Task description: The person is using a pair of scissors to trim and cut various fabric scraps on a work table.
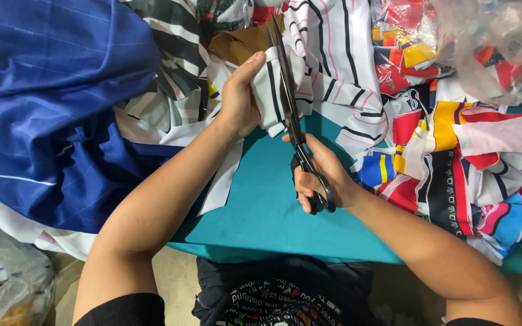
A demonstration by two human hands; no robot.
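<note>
My left hand (237, 99) pinches the white black-striped fabric strip (273, 90) mid-worktop; my right hand (321, 178) closes around long black steel shears (291, 115), blades partway through. Cut scraps (454, 157) pile right; blue cloth (43, 108) lies uncut left.

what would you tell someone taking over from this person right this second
Left hand: grips the white black-striped fabric strip, holding it up off the teal table.
Right hand: fingers through the handles of the long black scissors, blades lying along the strip.
Done: cut multicoloured fabric scraps are heaped on the right.
Left: the held strip is not cut through; the blue fabric lies bunched at left.
</note>
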